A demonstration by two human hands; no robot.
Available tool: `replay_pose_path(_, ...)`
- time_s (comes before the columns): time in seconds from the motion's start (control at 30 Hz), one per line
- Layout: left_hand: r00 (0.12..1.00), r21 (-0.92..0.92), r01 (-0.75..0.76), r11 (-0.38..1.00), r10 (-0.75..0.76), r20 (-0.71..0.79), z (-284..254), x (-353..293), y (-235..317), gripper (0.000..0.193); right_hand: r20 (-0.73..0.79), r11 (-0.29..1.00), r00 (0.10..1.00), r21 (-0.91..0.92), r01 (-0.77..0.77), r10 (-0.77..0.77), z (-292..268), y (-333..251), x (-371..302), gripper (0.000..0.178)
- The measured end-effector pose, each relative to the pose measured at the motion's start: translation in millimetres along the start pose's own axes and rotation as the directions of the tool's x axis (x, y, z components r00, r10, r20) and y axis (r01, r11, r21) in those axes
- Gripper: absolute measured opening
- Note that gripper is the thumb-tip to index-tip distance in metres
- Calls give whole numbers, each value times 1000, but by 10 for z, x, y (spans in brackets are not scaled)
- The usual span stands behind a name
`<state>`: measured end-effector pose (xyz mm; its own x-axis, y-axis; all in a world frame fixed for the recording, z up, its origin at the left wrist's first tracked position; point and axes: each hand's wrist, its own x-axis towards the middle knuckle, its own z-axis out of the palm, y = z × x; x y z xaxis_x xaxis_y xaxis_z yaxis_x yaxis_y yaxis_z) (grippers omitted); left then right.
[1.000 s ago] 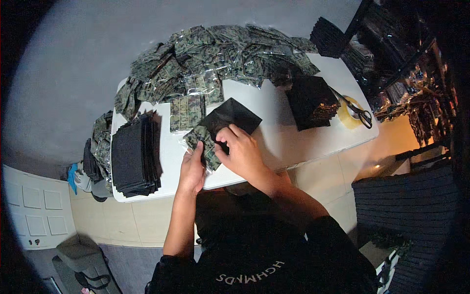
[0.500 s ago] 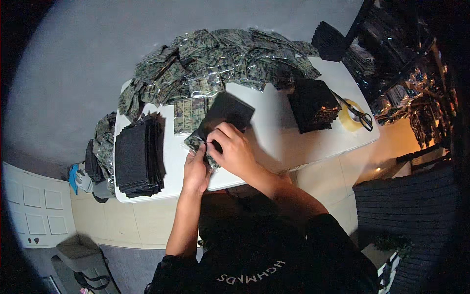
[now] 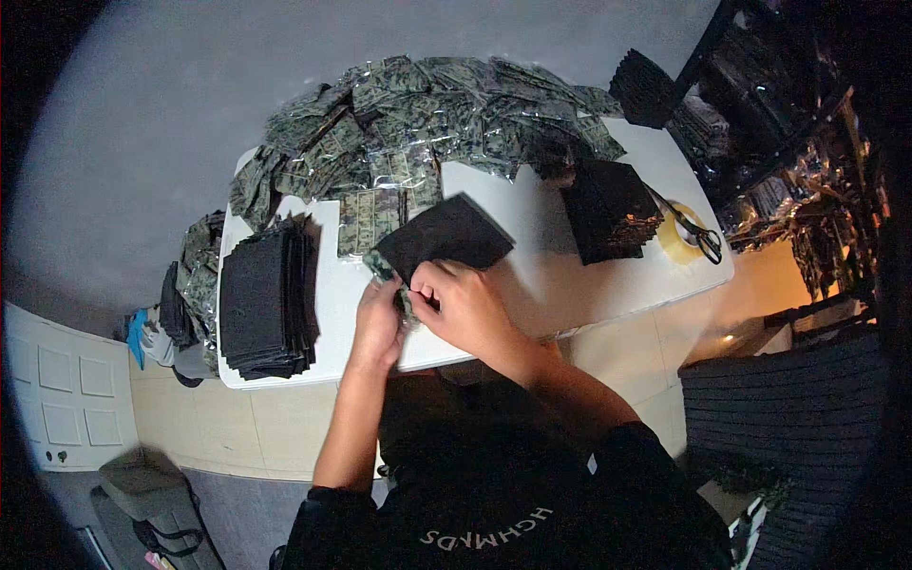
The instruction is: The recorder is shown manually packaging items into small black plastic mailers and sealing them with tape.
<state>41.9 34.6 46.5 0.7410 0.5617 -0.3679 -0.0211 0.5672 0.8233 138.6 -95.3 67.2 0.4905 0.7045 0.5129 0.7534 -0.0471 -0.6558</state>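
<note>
A flat black panel (image 3: 446, 233) with a camouflage-patterned piece in shiny clear plastic (image 3: 380, 266) at its near left edge is held over the front of the white table (image 3: 494, 285). My left hand (image 3: 378, 328) is closed on the camouflage piece, thumb on top. Close beside it, my right hand (image 3: 463, 302) has its fingers curled and pinched at the same piece, under the near edge of the panel. The fingertips partly hide what they pinch. Behind the panel lies a flat camouflage packet (image 3: 369, 220) in clear plastic.
Many camouflage packets (image 3: 456, 104) are heaped along the table's far side. A stack of black panels (image 3: 266, 299) stands at left, another stack (image 3: 608, 209) at right. Scissors (image 3: 698, 233) rest on a tape roll (image 3: 676, 252) near the right edge. A dark shelf (image 3: 760, 104) stands beyond.
The black panel has swung clockwise and now lies flatter across, its far end further right. My right hand has moved slightly right and toward me; both hands keep their hold.
</note>
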Motion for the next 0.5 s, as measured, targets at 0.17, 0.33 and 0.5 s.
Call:
replay_pose_path(0.17, 997, 332, 8, 943, -32, 68, -273, 346, 422, 36, 95, 981, 986, 152, 122, -137, -294, -55, 350, 22)
replay_pose_path(0.33, 906, 595, -365, 716, 420, 49, -623, 525, 361, 37, 92, 995, 994, 86, 45, -53, -419, 808, 516, 22)
replay_pose_path(0.5, 706, 878, -468, 96, 639, 306, -332, -39, 68, 34, 264, 993, 964, -104, 52, -23, -89, 944, 370, 46)
